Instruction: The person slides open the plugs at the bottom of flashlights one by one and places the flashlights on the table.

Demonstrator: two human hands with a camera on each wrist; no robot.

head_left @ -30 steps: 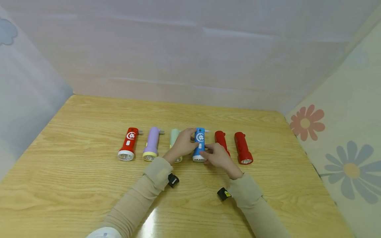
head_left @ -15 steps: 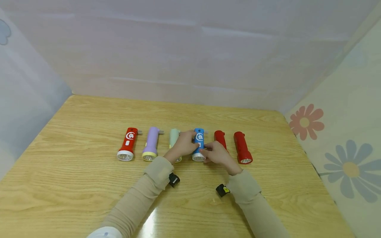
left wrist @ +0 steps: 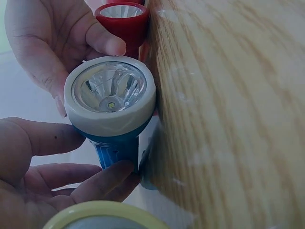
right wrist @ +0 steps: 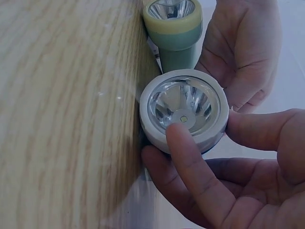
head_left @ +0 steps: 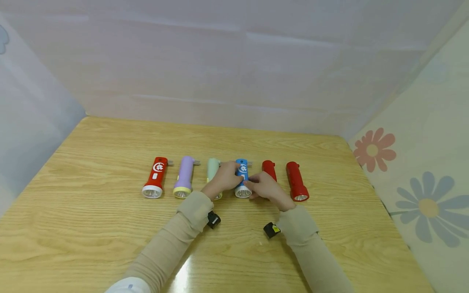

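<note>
A blue flashlight (head_left: 243, 190) with a white head lies on the wooden table, its lens toward me and its plug prongs sticking out at the far right end. My left hand (head_left: 224, 178) grips its body from the left, thumb on top near the white switch. From the right, my right hand (head_left: 268, 186) holds it close to the head, with the thumb at the white collar. In the right wrist view, one finger of that hand lies across the edge of the lens (right wrist: 183, 102). A mint green flashlight (head_left: 213, 167) is partly hidden behind my left hand.
On the left lie a red flashlight (head_left: 156, 175) with a white head and a purple flashlight (head_left: 185, 173) with a yellow rim. To the right are two all-red ones, a partly covered flashlight (head_left: 269, 169) and an outer flashlight (head_left: 296, 179). Pale cloth (head_left: 220, 61) rises behind the table.
The head view has drifted slightly. The blue flashlight has turned a little, its tail shifting left, and more of its lens shows. Both hands stay on it, the right thumb a bit higher.
</note>
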